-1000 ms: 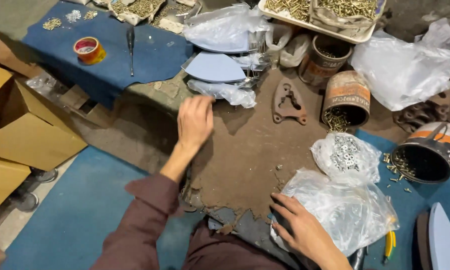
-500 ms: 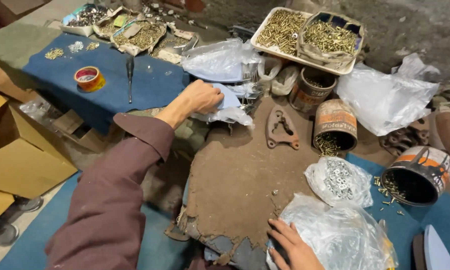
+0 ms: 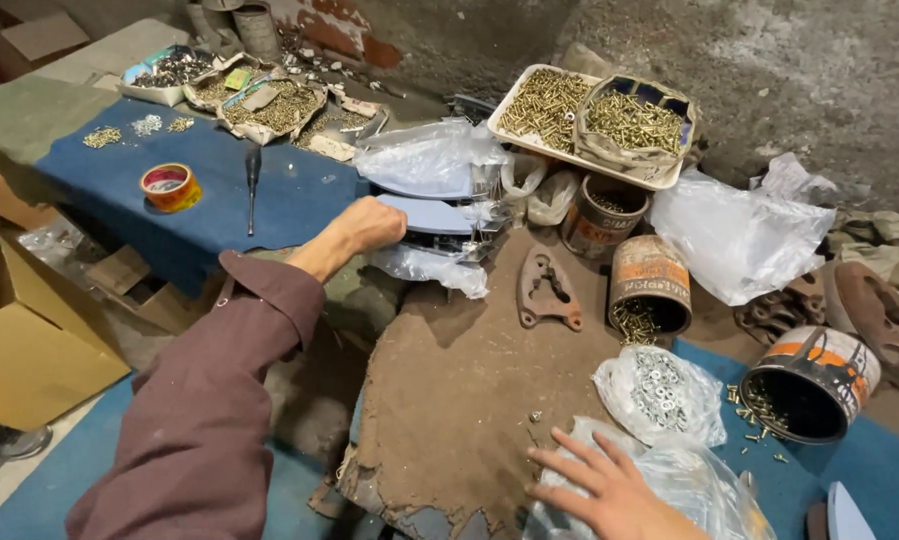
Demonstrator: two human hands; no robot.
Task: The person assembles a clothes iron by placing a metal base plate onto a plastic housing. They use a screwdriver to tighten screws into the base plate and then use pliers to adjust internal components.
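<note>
Grey-blue plate (image 3: pixel 432 213) is sitting in a stack by the blue cloth (image 3: pixel 210 205); left hand (image 3: pixel 370 225) is gripping its edge.
Right hand (image 3: pixel 610 490) is lying open, fingers spread, on a clear plastic bag (image 3: pixel 700 485) (holding nothing); screw tins (image 3: pixel 650 285) are standing nearby.

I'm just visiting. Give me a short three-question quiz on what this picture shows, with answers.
1. True or false: the left hand rests on the tape roll.
2. What lies under the right hand? A) a cardboard box B) a clear plastic bag C) a screwdriver
3. Fill in: the tray by the wall holds brass-coloured ____.

Key: 1 false, it grips the pale blue panel; 2 B; 3 screws.
</note>
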